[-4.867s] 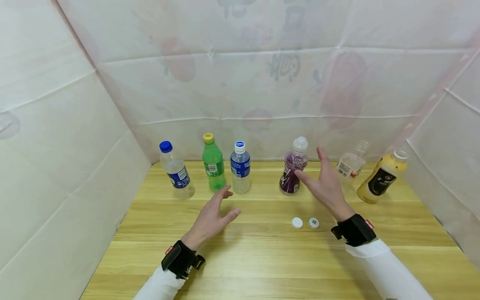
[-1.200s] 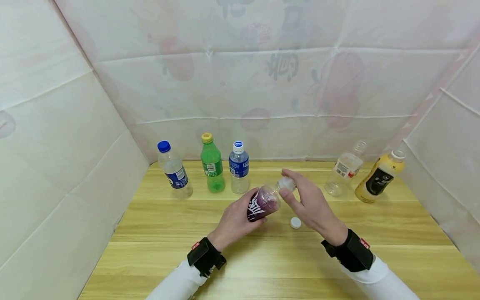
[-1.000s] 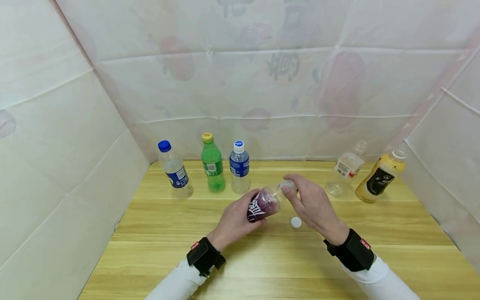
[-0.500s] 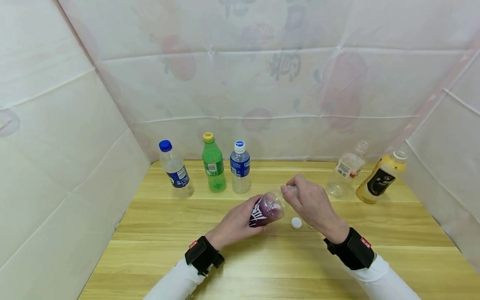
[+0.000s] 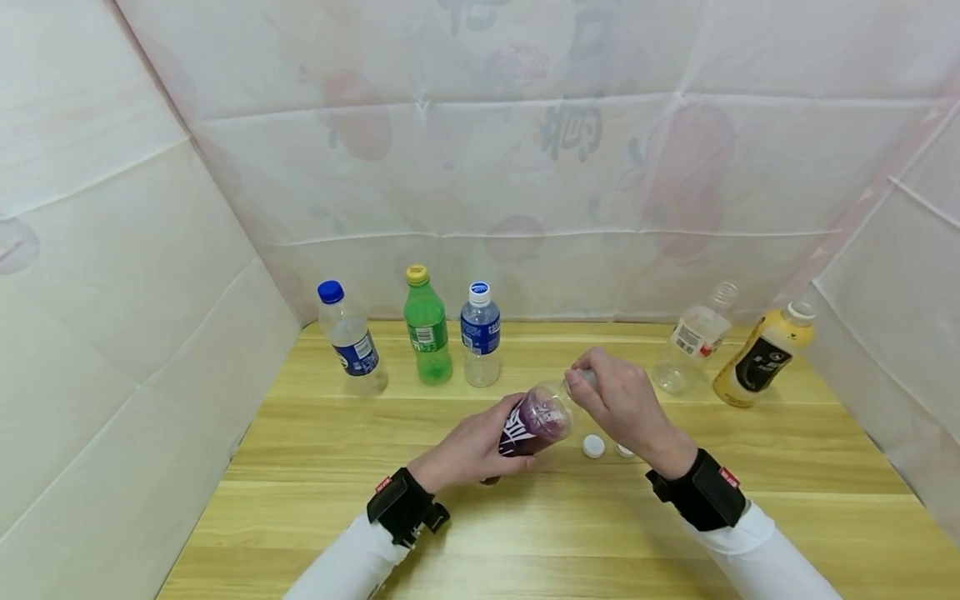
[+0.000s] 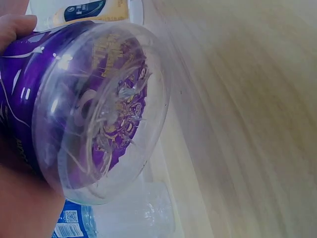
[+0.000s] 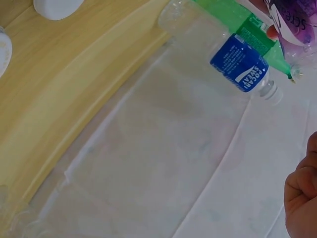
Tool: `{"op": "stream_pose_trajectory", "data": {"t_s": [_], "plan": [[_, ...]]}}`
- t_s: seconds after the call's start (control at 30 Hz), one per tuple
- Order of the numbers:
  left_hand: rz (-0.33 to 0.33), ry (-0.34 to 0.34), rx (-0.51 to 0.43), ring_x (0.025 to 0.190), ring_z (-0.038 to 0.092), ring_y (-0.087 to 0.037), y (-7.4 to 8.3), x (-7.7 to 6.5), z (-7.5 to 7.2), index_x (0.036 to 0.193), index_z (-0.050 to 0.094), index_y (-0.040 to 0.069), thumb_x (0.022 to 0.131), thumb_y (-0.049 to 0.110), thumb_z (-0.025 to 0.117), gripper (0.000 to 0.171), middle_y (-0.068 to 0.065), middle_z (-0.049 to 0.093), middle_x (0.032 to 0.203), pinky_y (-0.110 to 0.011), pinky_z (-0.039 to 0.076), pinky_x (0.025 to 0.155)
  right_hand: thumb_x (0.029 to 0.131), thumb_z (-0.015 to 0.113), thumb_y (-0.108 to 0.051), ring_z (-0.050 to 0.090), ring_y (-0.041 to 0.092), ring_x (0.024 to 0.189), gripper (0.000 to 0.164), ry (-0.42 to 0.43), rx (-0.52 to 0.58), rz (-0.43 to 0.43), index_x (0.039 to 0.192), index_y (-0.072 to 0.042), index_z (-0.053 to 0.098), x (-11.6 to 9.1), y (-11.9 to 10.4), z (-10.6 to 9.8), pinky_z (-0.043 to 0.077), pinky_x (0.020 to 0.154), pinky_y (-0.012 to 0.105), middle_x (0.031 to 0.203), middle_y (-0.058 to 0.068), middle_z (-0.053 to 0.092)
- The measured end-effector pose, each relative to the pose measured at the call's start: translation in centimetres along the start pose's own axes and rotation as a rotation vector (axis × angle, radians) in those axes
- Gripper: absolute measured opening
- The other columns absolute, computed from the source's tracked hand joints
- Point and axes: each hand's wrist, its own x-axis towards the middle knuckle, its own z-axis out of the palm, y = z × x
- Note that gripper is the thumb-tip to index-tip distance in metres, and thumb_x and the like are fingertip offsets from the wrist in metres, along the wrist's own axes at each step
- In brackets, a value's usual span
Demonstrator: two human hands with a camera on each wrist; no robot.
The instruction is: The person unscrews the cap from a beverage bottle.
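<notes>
My left hand (image 5: 472, 450) grips a purple-labelled bottle (image 5: 536, 421) round its body. The bottle is tilted over the table, its neck toward the right and away from me. In the left wrist view the clear base of the purple bottle (image 6: 124, 114) faces the camera. At the neck, my right hand (image 5: 626, 404) pinches the whitish cap (image 5: 588, 379) between thumb and curled fingers, which hide most of it. In the right wrist view, curled fingers of the right hand (image 7: 303, 193) show at the lower right edge, below the purple bottle (image 7: 299, 29).
Two white caps, one nearer (image 5: 593, 447) and one partly behind my right wrist (image 5: 625, 451), lie on the table (image 5: 525, 542). At the back left stand a blue-capped bottle (image 5: 356, 350), a green bottle (image 5: 427, 333) and a blue-labelled bottle (image 5: 481, 337). Uncapped clear (image 5: 686, 350) and yellow (image 5: 765, 354) bottles stand right.
The purple bottle, upright at the back earlier, was picked up by my left hand and tilted. My right hand took its cap, and its fingers have since turned and curled further over it.
</notes>
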Motion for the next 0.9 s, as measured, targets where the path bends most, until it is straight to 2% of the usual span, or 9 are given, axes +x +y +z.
{"op": "stream_pose_trajectory", "data": {"t_s": [0.4,0.9], "plan": [[-0.013,-0.009,0.011,0.109,0.063,-0.016,0.2,0.0,-0.3,0.155,0.037,0.011,0.086,0.038,0.083,0.088,-0.008,0.064,0.131,-0.030,0.054,0.090,0.112,0.034,-0.047,0.044,0.003,0.055,0.055,0.024,0.086,-0.065,0.096,-0.002,0.061,-0.1,0.9,0.3,0.034,0.045,0.020,0.071,0.001,0.059],[0.017,-0.044,0.002,0.104,0.063,-0.013,-0.1,0.4,-0.5,0.154,0.038,0.012,0.085,0.036,0.083,0.086,-0.005,0.064,0.127,-0.027,0.054,0.085,0.113,0.034,-0.045,0.047,0.005,0.055,0.054,0.061,0.089,-0.107,0.094,-0.002,0.060,-0.3,1.7,0.5,0.037,0.045,0.020,0.072,0.003,0.060]]}}
